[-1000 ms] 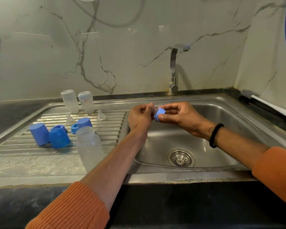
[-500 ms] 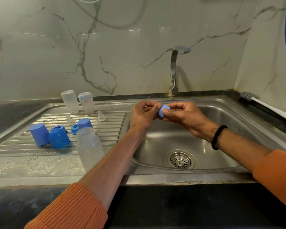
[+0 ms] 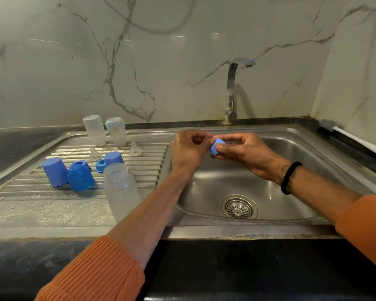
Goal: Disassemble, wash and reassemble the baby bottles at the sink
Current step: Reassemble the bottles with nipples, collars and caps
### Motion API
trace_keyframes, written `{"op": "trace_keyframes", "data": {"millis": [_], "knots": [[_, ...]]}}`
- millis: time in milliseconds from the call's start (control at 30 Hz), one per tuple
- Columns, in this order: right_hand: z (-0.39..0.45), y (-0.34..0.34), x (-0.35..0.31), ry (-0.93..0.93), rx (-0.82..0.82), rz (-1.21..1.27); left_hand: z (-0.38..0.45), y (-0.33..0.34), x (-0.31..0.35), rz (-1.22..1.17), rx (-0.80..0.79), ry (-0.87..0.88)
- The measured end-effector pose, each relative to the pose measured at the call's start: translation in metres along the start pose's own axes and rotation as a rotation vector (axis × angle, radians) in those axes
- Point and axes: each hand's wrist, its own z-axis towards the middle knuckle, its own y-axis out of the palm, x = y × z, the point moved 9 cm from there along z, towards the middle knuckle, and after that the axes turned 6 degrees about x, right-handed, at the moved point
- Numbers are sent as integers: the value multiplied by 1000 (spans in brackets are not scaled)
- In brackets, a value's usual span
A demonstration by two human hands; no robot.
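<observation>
- Both hands meet above the sink basin (image 3: 291,148), a sensible place to work since drips fall into the bowl; the right hand (image 3: 245,153) pinches a small blue screw ring (image 3: 215,146) between thumb and fingertips, fingers curled round it.
- The left hand (image 3: 189,148) has its fingers curled in towards the ring's open face; it seems to be working something at the ring, perhaps a teat, but what it holds, if anything, is hidden, so I cannot tell.
- On the ribbed draining board (image 3: 20,192) to the left, parts are spread apart, probably so they drain and stay sorted; two clear bottles (image 3: 95,130) stand upside down at the back, mouths down to shed water; a third, open bottle (image 3: 121,190) stands upright at the front, just beside the left forearm.
- Three blue caps: one (image 3: 55,171) on the far left, a domed one (image 3: 80,177) touching it, a third (image 3: 114,159) further back.
- Two more blue rings on the board: one (image 3: 80,164) behind the domed cap, one (image 3: 100,165) beside the third cap; with the held ring, three.
- Two clear teats stand on their bases: one (image 3: 95,154) below the inverted bottles, one (image 3: 135,149) to its right.
- The tap (image 3: 231,90) shows no running water; a bottle brush (image 3: 354,140) lies on the dark worktop (image 3: 204,268) at the far right, well away from the hands.
- Judging by the scattered parts, reassembly is hardly begun.
</observation>
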Motion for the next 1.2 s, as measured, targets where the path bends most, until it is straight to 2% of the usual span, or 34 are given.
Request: {"op": "trace_keyframes", "data": {"millis": [100,233,333,433,533,633,800,900,1000,1133,1200], "knots": [[2,4,-2,-34,56,53,-7,-8,21,151,140,155],[2,8,-5,-99,151,127,-12,-14,32,239,264,189],[4,12,-7,-138,201,126,-12,-16,32,203,286,198],[7,11,-8,-141,167,125,-6,-16,26,107,254,174],[7,5,-4,-136,84,63,3,-10,13,37,102,130],[7,-8,-4,-175,100,-81,9,0,-2,-47,-11,64],[7,-13,-14,-272,122,-238,11,9,-14,-288,-45,-124],[5,-12,-18,-319,122,-311,7,11,-19,-252,-96,-209],[4,-11,-23,-366,127,-379,-3,17,-18,-131,-161,-168],[2,-10,-22,-384,132,-419,-9,15,-3,-76,-78,-32],[2,-9,-21,-378,133,-426,-11,11,11,12,-31,95]]}}
